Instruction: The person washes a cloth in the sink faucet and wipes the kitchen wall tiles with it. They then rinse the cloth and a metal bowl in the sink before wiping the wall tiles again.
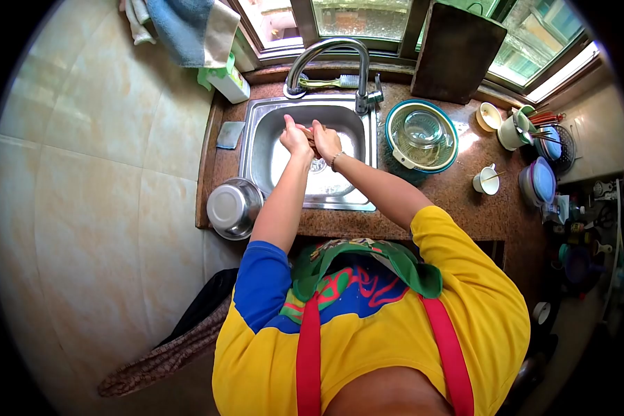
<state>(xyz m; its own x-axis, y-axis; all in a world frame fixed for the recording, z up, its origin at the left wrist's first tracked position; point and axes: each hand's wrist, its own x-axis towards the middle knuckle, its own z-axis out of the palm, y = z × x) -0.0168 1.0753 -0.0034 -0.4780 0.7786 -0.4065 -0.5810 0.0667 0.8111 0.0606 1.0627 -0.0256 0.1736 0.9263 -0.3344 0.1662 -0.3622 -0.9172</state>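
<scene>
Both my hands are over the stainless steel sink (pixel 263 173), close together below the curved faucet (pixel 333 45). My left hand (pixel 295 139) has its thumb up and its fingers curled inward. Beside it, my right hand (pixel 326 141), with a bracelet at the wrist, is closed toward the left. Something brownish (pixel 310 141) shows between the two hands, mostly hidden by the fingers, and its kind cannot be made out. Beneath the hands, the drain (pixel 317 165) is partly visible.
Right of the sink stand a basin with a colander (pixel 409 161) and glass bowl (pixel 423 130), a white cup (pixel 486 180) and a small bowl (pixel 489 116). A metal pot (pixel 232 208) sits at the left front corner. A dark board (pixel 457 52) leans on the window.
</scene>
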